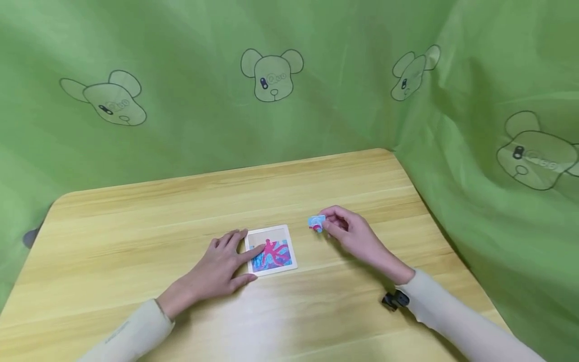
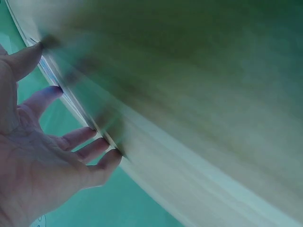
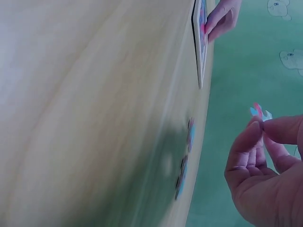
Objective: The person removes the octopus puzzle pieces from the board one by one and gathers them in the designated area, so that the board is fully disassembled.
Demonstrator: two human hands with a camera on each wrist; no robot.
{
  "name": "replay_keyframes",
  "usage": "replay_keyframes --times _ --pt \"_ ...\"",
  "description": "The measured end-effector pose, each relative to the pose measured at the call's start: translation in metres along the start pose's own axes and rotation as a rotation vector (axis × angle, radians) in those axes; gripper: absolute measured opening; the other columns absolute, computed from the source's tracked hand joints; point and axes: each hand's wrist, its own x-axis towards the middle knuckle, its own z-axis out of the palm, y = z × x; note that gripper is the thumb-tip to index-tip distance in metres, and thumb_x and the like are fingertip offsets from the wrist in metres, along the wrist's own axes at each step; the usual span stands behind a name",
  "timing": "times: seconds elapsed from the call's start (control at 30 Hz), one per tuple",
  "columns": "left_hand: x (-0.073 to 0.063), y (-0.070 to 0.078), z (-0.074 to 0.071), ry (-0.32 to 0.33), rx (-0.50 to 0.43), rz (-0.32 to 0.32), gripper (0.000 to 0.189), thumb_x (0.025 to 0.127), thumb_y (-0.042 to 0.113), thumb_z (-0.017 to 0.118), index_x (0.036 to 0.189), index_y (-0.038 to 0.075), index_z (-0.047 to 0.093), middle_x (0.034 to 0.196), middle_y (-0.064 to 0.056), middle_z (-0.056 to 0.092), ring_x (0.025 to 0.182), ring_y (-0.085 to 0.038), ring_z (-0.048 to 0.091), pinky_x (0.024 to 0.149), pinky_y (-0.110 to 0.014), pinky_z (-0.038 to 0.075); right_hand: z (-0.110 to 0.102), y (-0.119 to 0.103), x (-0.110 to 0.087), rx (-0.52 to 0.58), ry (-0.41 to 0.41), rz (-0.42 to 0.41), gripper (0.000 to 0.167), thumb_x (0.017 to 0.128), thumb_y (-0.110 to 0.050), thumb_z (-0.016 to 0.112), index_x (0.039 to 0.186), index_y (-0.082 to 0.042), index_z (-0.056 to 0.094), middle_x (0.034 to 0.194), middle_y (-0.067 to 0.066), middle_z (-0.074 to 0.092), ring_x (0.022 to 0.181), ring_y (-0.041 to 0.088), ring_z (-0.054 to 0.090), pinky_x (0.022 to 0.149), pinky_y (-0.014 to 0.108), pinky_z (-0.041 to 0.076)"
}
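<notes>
A small square jigsaw puzzle in a white frame lies on the table, showing a pink octopus on blue and purple. Its upper strip is plain beige. My left hand rests at the frame's left side, fingers spread and fairly straight, the index fingertip on the picture. In the left wrist view, the fingertips touch down along the frame's edge. To the right of the frame, my right hand pinches a light-blue and pink jigsaw piece between thumb and forefinger, raised above the table.
In the right wrist view, loose jigsaw pieces lie flat on the table near the right hand. The wood-grain table has rounded far corners. A green curtain with bear-head outlines hangs behind it and along the right side.
</notes>
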Motion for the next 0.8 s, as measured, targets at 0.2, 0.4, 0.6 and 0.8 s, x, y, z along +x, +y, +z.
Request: replay_keyframes --times 0.2,0.4,0.6,0.8 --pt "-0.002 -0.001 0.000 -0.001 -0.004 0.002 0.062 0.104 0.045 0.074 0.160 0.023 0.060 0.162 -0.033 0.041 0.145 -0.053 0.043 0.103 -0.071 0.042 -0.013 0.009 -0.003 0.021 0.047 0.011 0.025 0.108 -0.009 0.070 0.133 -0.005 0.072 0.104 0.024 0.070 0.084 0.040 0.066 0.065 0.030 0.054" --pt "-0.001 0.000 0.000 0.003 -0.014 0.001 0.058 0.105 0.044 0.073 0.159 0.026 0.061 0.165 -0.034 0.037 0.147 -0.054 0.041 0.105 -0.072 0.041 -0.030 0.018 -0.003 0.030 0.097 0.024 0.030 0.107 -0.010 0.071 0.136 -0.002 0.068 0.107 0.021 0.071 0.084 0.033 0.067 0.066 0.028 0.054" --pt "-0.001 0.001 0.000 -0.014 -0.026 -0.007 0.058 0.105 0.043 0.073 0.159 0.026 0.061 0.166 -0.035 0.035 0.149 -0.055 0.039 0.107 -0.073 0.040 -0.045 0.030 -0.005 0.036 0.130 0.043 0.033 0.107 -0.012 0.072 0.137 0.001 0.067 0.108 0.025 0.070 0.080 0.027 0.065 0.064 0.027 0.053" --pt "-0.001 0.002 0.000 -0.015 -0.027 -0.009 0.058 0.105 0.043 0.073 0.159 0.025 0.060 0.166 -0.035 0.035 0.149 -0.056 0.039 0.108 -0.074 0.040 -0.058 0.044 -0.006 0.008 0.107 0.071 0.035 0.107 -0.011 0.072 0.137 0.006 0.065 0.105 0.024 0.069 0.078 0.022 0.065 0.065 0.027 0.056"
